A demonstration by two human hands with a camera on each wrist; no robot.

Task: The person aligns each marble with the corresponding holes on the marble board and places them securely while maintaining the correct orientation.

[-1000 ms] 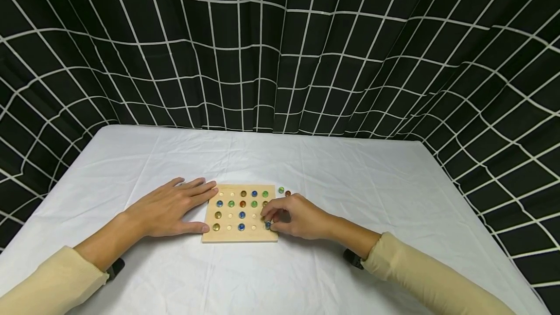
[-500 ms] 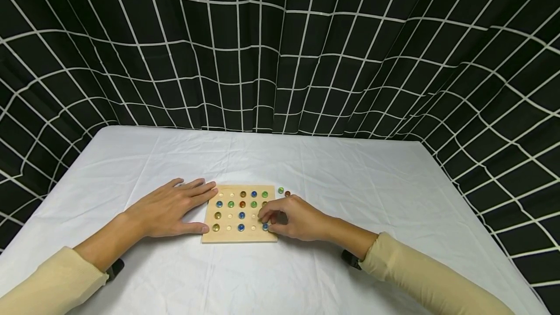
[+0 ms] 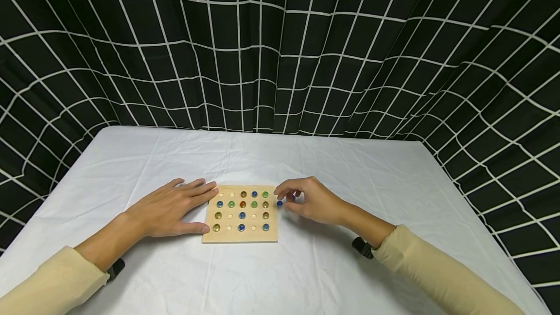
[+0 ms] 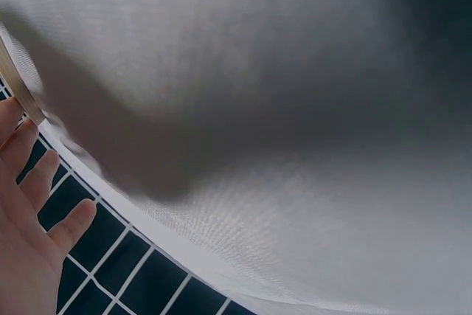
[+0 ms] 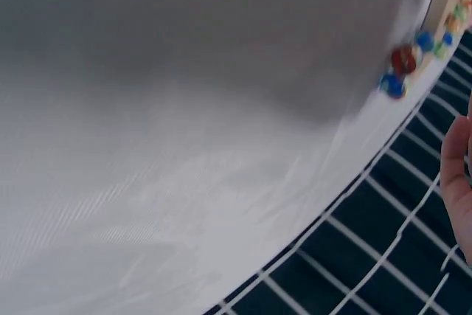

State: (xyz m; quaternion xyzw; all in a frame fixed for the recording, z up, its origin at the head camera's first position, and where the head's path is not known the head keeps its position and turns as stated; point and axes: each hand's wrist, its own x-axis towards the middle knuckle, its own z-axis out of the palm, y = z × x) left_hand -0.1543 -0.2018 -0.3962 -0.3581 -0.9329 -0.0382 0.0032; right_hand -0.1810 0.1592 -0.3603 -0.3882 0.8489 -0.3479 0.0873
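A wooden board (image 3: 253, 236) with rows of round hollows lies on the white cloth. Glass marbles in blue, green, amber and red fill many hollows; a blue marble (image 3: 266, 227) sits in the near right one. My left hand (image 3: 175, 205) lies flat with spread fingers, fingertips and thumb on the board's left edge. Just off the right edge hovers my right hand (image 3: 312, 201), thumb and index finger apart over loose marbles. One loose blue marble (image 3: 279, 203) shows between those fingertips. A red marble (image 5: 403, 59) shows in the right wrist view, partly hidden from the head view.
The white cloth (image 3: 350, 174) covers the table. A black curtain with white grid lines (image 3: 271, 52) hangs behind and at both sides. Some hollows in the board hold no marble. A dark band (image 3: 362, 247) sits at the right wrist.
My right hand has let go of the blue marble in the near right hollow and moved up and right, over the loose marbles. The left hand has stayed still.
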